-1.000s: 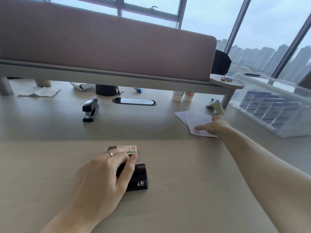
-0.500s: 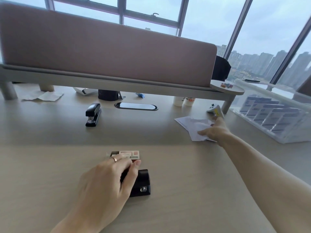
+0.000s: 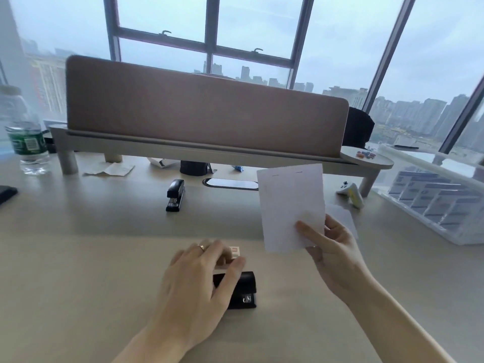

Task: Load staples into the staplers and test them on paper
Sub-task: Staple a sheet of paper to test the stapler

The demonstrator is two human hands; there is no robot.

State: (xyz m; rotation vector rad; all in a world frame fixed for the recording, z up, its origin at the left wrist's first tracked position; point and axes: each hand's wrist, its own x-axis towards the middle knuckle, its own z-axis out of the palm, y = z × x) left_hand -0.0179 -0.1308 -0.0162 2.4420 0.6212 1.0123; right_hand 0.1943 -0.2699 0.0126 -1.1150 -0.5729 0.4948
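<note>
The right hand [image 3: 335, 260] pinches a sheet of paper [image 3: 290, 203] by its lower right corner, thumb on the near face and the other fingers behind it. The sheet stands nearly upright in the air, rising up and away from those fingers [image 3: 310, 233]. Two short marks near its top edge may be staples; they are too small to tell.

The left hand [image 3: 195, 284] lies over the black stapler [image 3: 242, 289] on the desk [image 3: 91, 258]. Its fingers are curled over the stapler's far part and look to hold it down, though they are blurred. The stapler's long axis runs away from the person and slightly to the left. Only its near end shows, sticking out toward the person from under the left fingertips, with a small metal part on it. Whether that end is the mouth cannot be told.

The sheet's free lower edge hangs up and to the right of the left fingers, apart from the stapler, with its lower left corner nearest. By my reading, the test turns on bringing that edge down and leftward into the mouth, so the right hand feeds while the left hand presses.

A staple box [image 3: 235, 251] sits just beyond the left fingertips, partly covered by them. A second black stapler [image 3: 175, 195] lies well beyond, nearer the left hand than the right.
</note>
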